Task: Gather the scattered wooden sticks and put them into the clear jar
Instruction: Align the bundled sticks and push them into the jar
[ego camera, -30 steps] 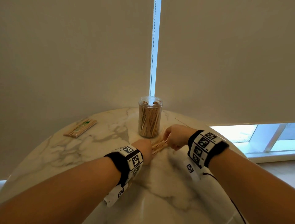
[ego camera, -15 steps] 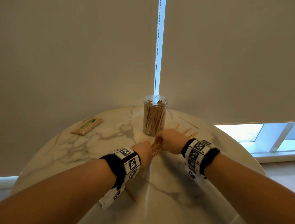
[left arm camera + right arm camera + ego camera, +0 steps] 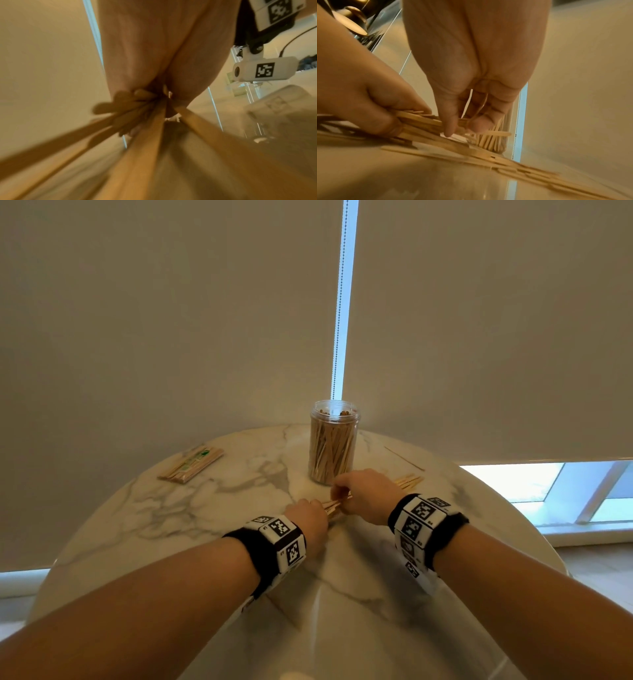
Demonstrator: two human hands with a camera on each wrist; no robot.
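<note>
A clear jar [image 3: 334, 446], open at the top and holding several wooden sticks, stands at the back middle of the round marble table [image 3: 178, 508]. Just in front of it my left hand [image 3: 318, 510] grips one end of a bundle of wooden sticks [image 3: 334, 505]. My right hand [image 3: 339, 495] pinches the other end between thumb and fingers. In the right wrist view the bundle [image 3: 426, 123] runs from my left hand [image 3: 373, 97] to my right hand [image 3: 458, 127], low over more loose sticks [image 3: 471, 152] on the table. The jar [image 3: 491, 142] stands right behind.
More loose sticks [image 3: 407, 481] lie to the right of my right hand, and one thin long stick [image 3: 404, 458] lies beyond them. A wrapped pack of sticks [image 3: 191, 464] lies at the table's back left. Window blinds hang close behind the table.
My right hand has moved left along the bundle toward my left hand, which uncovers loose sticks on its right. Both hands keep hold of the bundle in front of the jar.
</note>
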